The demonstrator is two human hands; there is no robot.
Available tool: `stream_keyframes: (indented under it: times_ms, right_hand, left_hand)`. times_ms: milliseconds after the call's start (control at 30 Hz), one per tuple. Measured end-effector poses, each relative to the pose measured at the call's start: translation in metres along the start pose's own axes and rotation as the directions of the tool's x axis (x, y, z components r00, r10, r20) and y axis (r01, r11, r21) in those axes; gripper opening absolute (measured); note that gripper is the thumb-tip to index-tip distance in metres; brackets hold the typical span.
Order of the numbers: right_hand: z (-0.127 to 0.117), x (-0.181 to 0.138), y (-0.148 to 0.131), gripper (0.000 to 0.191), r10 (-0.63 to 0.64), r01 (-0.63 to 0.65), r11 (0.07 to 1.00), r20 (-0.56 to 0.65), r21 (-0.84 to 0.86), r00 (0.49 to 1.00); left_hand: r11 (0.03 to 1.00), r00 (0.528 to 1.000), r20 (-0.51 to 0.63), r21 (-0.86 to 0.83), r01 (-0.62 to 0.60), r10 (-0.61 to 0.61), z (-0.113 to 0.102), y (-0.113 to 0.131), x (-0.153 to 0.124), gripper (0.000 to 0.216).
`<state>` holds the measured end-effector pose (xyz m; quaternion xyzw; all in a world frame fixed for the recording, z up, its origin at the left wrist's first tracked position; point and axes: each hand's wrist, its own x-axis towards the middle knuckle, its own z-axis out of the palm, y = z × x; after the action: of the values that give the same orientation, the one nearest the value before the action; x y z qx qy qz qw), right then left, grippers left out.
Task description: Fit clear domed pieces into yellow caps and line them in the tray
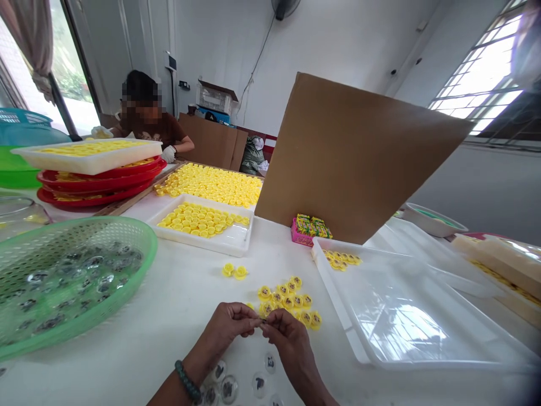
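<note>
My left hand [230, 327] and my right hand [285, 335] meet low in the middle of the white table [177, 304], fingertips pinched together on a small piece I cannot make out. Just beyond them lies a cluster of yellow caps [287, 299], and two more yellow caps [234, 271] sit further back. Small clear round discs with dark pictures [230, 386] lie on the table under my wrists. A beaded bracelet is on my left wrist.
A green mesh basket [139, 237] of clear discs stands at left. A white tray [236, 239] of yellow caps sits behind, an almost bare white tray [380, 316] at right, a leaning cardboard sheet [355, 152] beyond. A seated person [147, 121] works at the far end near stacked red trays [97, 183].
</note>
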<state>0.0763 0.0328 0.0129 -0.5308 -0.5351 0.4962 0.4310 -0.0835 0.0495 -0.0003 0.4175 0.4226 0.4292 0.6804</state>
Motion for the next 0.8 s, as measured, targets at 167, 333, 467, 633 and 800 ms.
stream_keyframes:
  times_ms: [167, 333, 467, 633, 800]
  right_hand:
    - [0.007, 0.000, 0.007, 0.024, 0.062, -0.053, 0.968, -0.029, 0.246, 0.998]
    - [0.007, -0.003, 0.011, 0.023, -0.034, 0.032, 0.998, -0.050, -0.053, 0.998]
    - [0.001, -0.007, 0.007, 0.027, -0.377, 0.388, 0.804, 0.119, -0.450, 0.919]
    - [-0.001, -0.009, 0.008, 0.015, -0.355, 0.438, 0.677, 0.259, -0.591, 0.898]
    - [-0.007, -0.004, 0.019, 0.018, -0.360, 0.353, 0.667, 0.130, -0.656, 0.924]
  left_hand:
    - [1.000, 1.000, -0.011, -0.003, -0.019, 0.018, 0.002, 0.003, -0.001, 0.027]
    - [0.999, 0.999, -0.033, 0.004, -0.033, 0.033, -0.002, 0.003, 0.000, 0.021]
    - [0.992, 0.999, 0.026, 0.117, 0.042, -0.045, -0.003, 0.000, -0.001, 0.014]
    - [0.955, 0.994, 0.055, 0.288, 0.076, -0.095, -0.007, -0.003, 0.002, 0.017]
    - [0.713, 0.961, -0.118, 0.694, -0.099, 0.249, -0.022, 0.000, 0.010, 0.036]
